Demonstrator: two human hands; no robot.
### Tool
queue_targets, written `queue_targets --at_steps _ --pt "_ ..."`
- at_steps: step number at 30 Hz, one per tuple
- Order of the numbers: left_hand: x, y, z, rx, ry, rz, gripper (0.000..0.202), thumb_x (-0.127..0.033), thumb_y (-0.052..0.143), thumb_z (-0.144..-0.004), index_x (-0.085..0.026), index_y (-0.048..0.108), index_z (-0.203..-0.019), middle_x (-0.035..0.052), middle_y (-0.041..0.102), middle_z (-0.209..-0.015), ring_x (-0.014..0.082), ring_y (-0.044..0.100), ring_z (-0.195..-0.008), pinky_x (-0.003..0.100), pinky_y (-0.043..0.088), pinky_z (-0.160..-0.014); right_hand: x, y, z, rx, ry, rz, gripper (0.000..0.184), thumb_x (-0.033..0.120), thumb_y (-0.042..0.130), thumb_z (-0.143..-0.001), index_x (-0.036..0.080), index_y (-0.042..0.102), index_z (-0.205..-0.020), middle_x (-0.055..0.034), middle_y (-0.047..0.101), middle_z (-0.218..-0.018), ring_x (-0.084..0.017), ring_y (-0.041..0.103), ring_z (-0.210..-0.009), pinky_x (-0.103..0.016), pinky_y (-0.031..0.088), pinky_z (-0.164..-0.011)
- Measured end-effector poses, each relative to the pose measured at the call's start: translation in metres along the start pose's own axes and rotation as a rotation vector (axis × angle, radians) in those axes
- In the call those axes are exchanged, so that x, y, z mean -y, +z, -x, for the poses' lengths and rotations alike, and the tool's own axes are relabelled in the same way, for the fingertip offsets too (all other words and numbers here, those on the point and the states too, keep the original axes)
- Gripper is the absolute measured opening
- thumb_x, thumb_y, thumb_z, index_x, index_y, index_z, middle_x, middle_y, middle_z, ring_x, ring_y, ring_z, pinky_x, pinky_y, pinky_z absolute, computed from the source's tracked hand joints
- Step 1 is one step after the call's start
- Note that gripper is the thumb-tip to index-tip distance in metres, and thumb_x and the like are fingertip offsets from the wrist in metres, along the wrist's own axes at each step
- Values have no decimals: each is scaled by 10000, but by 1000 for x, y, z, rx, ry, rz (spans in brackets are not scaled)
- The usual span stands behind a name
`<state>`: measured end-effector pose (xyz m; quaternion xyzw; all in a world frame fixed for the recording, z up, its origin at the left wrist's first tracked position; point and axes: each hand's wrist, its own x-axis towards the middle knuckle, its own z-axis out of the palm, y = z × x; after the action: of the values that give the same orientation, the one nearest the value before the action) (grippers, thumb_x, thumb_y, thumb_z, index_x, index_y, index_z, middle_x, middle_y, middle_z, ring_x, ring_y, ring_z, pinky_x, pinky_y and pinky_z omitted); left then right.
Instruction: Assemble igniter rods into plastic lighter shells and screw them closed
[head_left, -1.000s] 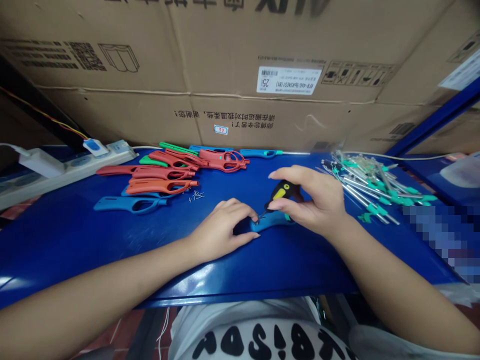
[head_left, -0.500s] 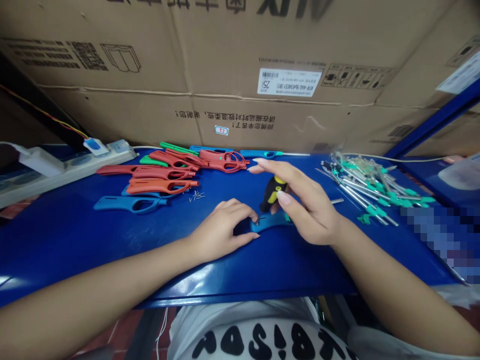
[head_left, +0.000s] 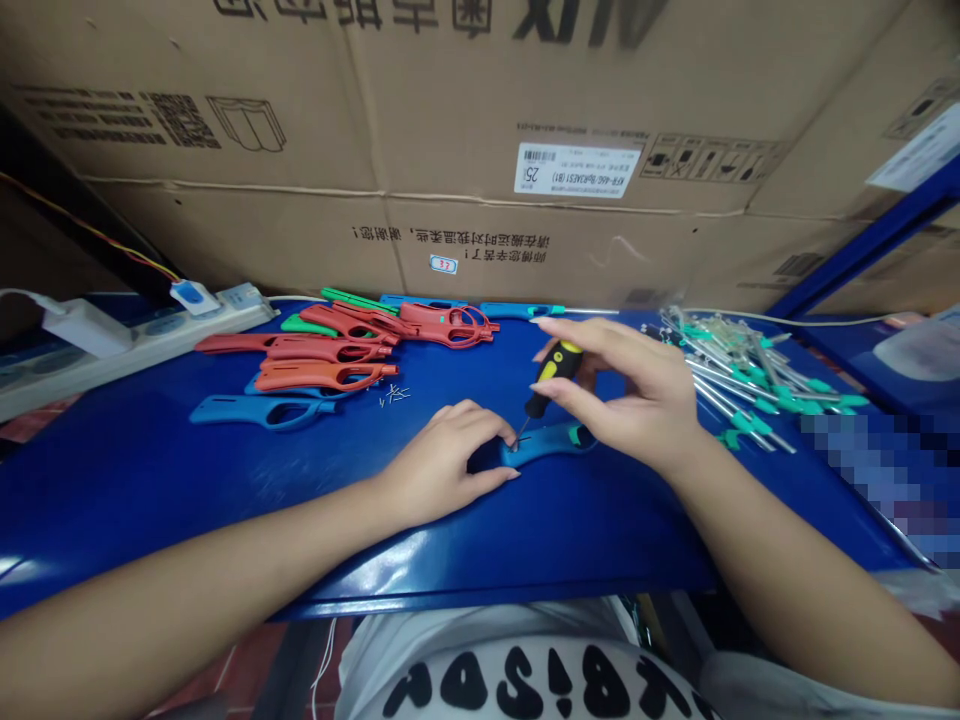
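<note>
A blue lighter (head_left: pixel 546 445) with a green trigger lies on the blue table, its far end hidden behind my right hand. My left hand (head_left: pixel 451 460) grips the lighter's left end between thumb and fingers. In my right hand (head_left: pixel 626 385) is a short black-and-yellow screwdriver (head_left: pixel 553 376), pinched by thumb and fingers and tilted. Its thin shaft points down at the left end of the lighter, close to my left fingertips. Whether the tip sits in a screw is too small to tell. Several small screws (head_left: pixel 395 394) lie beyond my left hand.
Red, orange, green and blue lighter casings (head_left: pixel 326 376) lie in a pile at the left back. Metal tubes with green parts (head_left: pixel 750 385) are heaped at right. A power strip (head_left: pixel 150 335) runs along the left, and a cardboard box (head_left: pixel 450 210) stands behind the table.
My right hand has turned and shifted slightly right around the screwdriver, uncovering more of its shaft and the lighter's green trigger. My left hand stays in place.
</note>
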<state>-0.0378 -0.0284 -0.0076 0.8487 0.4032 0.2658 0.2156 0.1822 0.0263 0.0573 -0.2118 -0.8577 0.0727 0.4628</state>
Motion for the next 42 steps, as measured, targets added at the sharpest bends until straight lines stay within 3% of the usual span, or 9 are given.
queue_targets --at_steps 3,8,14,19,24,29,34,39,42 --pt "0 0 0 1 1 3 224 -335 720 -896 -231 612 -1062 19 692 -1115 232 587 -1053 398 428 -946 -2 -1 1 -94 -115 220 343 359 752 -862 215 695 -1167 -39 722 -812 -161 645 -659 -298 543 -630" --pt "-1 0 0 0 -8 -2 226 -332 729 -889 -224 613 -1051 21 690 -1088 230 584 -1032 400 436 -937 -1 5 2 105 102 -91 412 258 442 -1027 258 500 -1434 -97 676 -1234 -121 646 -651 -284 557 -582" --pt "0 0 0 1 -6 -2 224 -334 724 -892 -228 618 -1059 23 694 -1107 233 581 -1050 404 435 -943 0 6 1 -107 -24 105 282 374 715 -888 246 708 -1140 -52 712 -864 -181 649 -694 -329 562 -640" --pt "0 0 1 -3 -5 -2 224 -329 730 -887 -225 620 -1052 24 693 -1090 231 583 -1031 397 437 -938 4 6 -1 97 194 -256 379 272 380 -1056 280 552 -1394 -65 707 -1153 -118 648 -643 -288 567 -576" --pt "0 0 1 -4 2 3 230 -335 725 -892 -230 618 -1065 17 693 -1103 228 582 -1043 390 434 -941 3 5 0 -31 10 -46 281 339 713 -894 235 702 -1155 -38 720 -920 -139 610 -664 -299 553 -647" --pt "0 0 0 -10 1 0 221 -330 729 -886 -226 620 -1048 15 695 -1080 221 586 -1029 384 438 -939 7 5 0 169 142 -317 389 259 383 -1058 262 534 -1416 -85 665 -1236 -96 627 -671 -263 554 -625" --pt "1 0 0 -18 15 -3 239 -334 735 -882 -226 603 -1051 11 697 -1083 222 583 -1020 381 436 -929 7 4 -1 63 0 -120 299 313 701 -906 228 682 -1192 -47 711 -926 -161 660 -770 -297 564 -700" --pt "0 0 0 -3 4 -5 222 -335 722 -894 -227 611 -1053 16 693 -1087 225 581 -1024 382 435 -929 9 -2 -1 193 109 -306 376 242 405 -1047 255 545 -1396 -90 672 -1263 -86 637 -627 -258 562 -598" --pt "1 0 0 -18 12 -3 228 -328 729 -887 -229 608 -1053 11 694 -1086 220 580 -1023 378 434 -931 11 -3 -2 160 83 -276 315 245 540 -998 237 618 -1303 -57 729 -1083 -84 612 -585 -246 553 -578"
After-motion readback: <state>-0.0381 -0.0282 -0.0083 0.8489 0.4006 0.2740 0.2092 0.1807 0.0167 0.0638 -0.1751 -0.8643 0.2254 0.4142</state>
